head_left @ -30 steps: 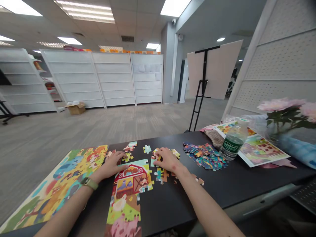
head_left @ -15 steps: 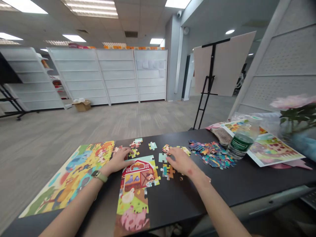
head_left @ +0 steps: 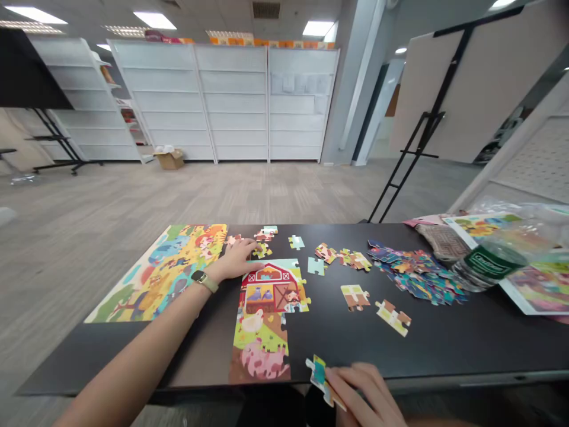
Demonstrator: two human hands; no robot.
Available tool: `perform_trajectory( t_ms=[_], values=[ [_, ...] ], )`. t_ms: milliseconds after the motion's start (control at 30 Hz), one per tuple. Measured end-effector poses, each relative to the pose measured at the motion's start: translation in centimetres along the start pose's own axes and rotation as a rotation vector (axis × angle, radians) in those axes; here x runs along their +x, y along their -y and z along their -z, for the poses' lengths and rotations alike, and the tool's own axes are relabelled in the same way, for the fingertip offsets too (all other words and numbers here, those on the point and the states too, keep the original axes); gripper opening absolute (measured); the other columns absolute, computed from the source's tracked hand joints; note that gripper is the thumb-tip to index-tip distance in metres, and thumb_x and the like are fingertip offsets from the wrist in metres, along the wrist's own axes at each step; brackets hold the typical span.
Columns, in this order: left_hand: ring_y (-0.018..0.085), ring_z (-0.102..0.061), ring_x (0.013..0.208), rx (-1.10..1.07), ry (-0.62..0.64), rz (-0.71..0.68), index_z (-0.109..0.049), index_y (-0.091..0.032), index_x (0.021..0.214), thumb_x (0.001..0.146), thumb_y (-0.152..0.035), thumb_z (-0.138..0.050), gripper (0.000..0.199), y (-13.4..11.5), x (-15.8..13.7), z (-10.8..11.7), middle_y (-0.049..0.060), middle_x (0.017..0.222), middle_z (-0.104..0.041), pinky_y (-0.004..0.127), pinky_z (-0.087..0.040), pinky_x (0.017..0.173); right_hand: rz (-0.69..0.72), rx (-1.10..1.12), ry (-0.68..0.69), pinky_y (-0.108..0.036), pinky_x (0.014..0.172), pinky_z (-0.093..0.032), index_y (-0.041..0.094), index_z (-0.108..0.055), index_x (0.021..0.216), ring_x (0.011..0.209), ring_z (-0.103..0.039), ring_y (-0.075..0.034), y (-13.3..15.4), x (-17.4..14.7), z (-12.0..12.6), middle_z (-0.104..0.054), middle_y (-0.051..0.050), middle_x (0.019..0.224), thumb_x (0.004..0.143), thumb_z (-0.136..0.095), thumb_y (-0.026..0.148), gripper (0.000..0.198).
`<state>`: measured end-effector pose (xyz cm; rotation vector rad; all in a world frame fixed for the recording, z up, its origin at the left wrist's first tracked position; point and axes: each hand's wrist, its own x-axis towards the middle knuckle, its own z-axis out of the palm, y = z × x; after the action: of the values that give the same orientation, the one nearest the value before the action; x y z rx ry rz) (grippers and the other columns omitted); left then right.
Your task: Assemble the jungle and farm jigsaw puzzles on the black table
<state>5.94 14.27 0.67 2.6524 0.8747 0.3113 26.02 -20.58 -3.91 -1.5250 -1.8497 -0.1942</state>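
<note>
Currently left hand (head_left: 233,261) lies flat, fingers spread, palm down on the black tabletop (head_left: 444,338), fingertips touching the far-left corner of the assembled red-barn puzzle section (head_left: 267,314) and a small loose yellow-green piece (head_left: 262,250). Right hand (head_left: 362,394) is at the near table edge, fingers curled, pinching a small cluster of joined teal-and-yellow cardboard puzzle pieces (head_left: 319,376), lifted just off the edge, near-right of the barn section. Heap of loose multicoloured pieces (head_left: 415,276) lies far right, well apart.
</note>
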Motion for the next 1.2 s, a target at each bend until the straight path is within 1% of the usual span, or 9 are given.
perform_trajectory(
  t_ms=[100,200,333,533,667,833,967,1067,1200],
  values=[
    [0.034,-0.048,0.12,0.005,-0.004,0.0,-0.062,-0.025,0.119,0.085,-0.065,-0.058,0.052,0.1,-0.1,-0.1,0.011,0.132,-0.054,0.05,-0.037,0.103,-0.116,-0.021,-0.044,-0.033,0.073,-0.057,0.036,-0.058,0.136,0.085,-0.065,-0.021,1.4,3.2,-1.6,-0.07,-0.005,0.096,0.092,-0.053,0.013,0.05],
    [0.034,-0.049,0.12,-0.014,-0.013,-0.009,-0.061,-0.025,0.119,0.086,-0.062,-0.059,0.05,0.2,-0.1,-0.2,0.01,0.133,-0.054,0.049,-0.037,0.103,-0.192,-0.114,0.069,-0.037,0.072,-0.056,0.03,-0.067,0.123,0.086,-0.063,-0.024,2.5,6.0,-2.4,-0.066,-0.008,0.097,0.092,-0.049,0.015,0.038],
    [0.034,-0.05,0.119,-0.016,-0.023,-0.005,-0.061,-0.025,0.118,0.086,-0.062,-0.06,0.048,0.2,0.0,-0.4,0.01,0.133,-0.053,0.05,-0.038,0.102,-0.176,-0.15,0.184,-0.04,0.072,-0.055,0.028,-0.066,0.12,0.088,-0.06,-0.026,3.2,7.5,-2.1,-0.063,-0.01,0.101,0.088,-0.051,0.017,0.036],
    [0.035,-0.047,0.122,-0.015,-0.036,-0.011,-0.062,-0.026,0.119,0.086,-0.061,-0.059,0.048,0.6,0.1,-0.7,0.01,0.131,-0.054,0.049,-0.037,0.102,-0.191,-0.165,0.236,-0.042,0.073,-0.054,0.028,-0.061,0.129,0.088,-0.059,-0.027,3.1,7.2,-2.1,-0.062,-0.009,0.099,0.089,-0.055,0.024,0.04],
    [0.034,-0.049,0.119,-0.018,-0.035,-0.021,-0.063,-0.026,0.118,0.085,-0.063,-0.06,0.05,0.8,0.1,-0.7,0.01,0.131,-0.054,0.048,-0.038,0.101,-0.214,-0.127,0.188,-0.039,0.073,-0.055,0.031,-0.064,0.125,0.088,-0.06,-0.026,2.7,7.0,-2.4,-0.062,-0.009,0.098,0.094,-0.052,0.025,0.034],
    [0.034,-0.049,0.12,-0.017,-0.039,-0.038,-0.064,-0.026,0.118,0.086,-0.064,-0.059,0.05,0.9,0.1,-0.6,0.01,0.13,-0.055,0.048,-0.038,0.1,-0.23,-0.102,0.149,-0.04,0.075,-0.058,0.032,-0.066,0.119,0.095,-0.061,-0.026,2.4,7.0,-2.4,-0.063,-0.009,0.106,0.096,-0.048,0.025,0.03],
    [0.034,-0.05,0.119,-0.037,-0.017,-0.015,-0.064,-0.027,0.116,0.085,-0.062,-0.061,0.047,0.6,0.0,-0.2,0.009,0.131,-0.055,0.049,-0.038,0.101,-0.227,-0.092,0.037,-0.04,0.08,-0.059,0.03,-0.064,0.124,0.101,-0.06,-0.027,1.5,6.0,-2.6,-0.064,-0.01,0.111,0.097,-0.049,0.028,0.031],
    [0.033,-0.051,0.118,-0.046,-0.023,-0.047,-0.064,-0.026,0.116,0.086,-0.06,-0.061,0.045,0.4,0.0,-0.1,0.009,0.13,-0.056,0.047,-0.038,0.102,-0.249,-0.122,-0.025,-0.043,0.081,-0.059,0.028,-0.065,0.122,0.1,-0.06,-0.028,0.6,5.1,-2.9,-0.064,-0.011,0.109,0.097,-0.053,0.034,0.029],
    [0.034,-0.051,0.119,-0.014,-0.013,-0.036,-0.063,-0.027,0.117,0.086,-0.063,-0.059,0.048,0.4,0.1,-0.1,0.009,0.129,-0.056,0.051,-0.036,0.103,-0.252,-0.114,0.002,-0.04,0.081,-0.06,0.028,-0.068,0.115,0.099,-0.062,-0.026,0.2,5.3,-3.1,-0.064,-0.01,0.108,0.098,-0.05,0.029,0.025]
  ],
)
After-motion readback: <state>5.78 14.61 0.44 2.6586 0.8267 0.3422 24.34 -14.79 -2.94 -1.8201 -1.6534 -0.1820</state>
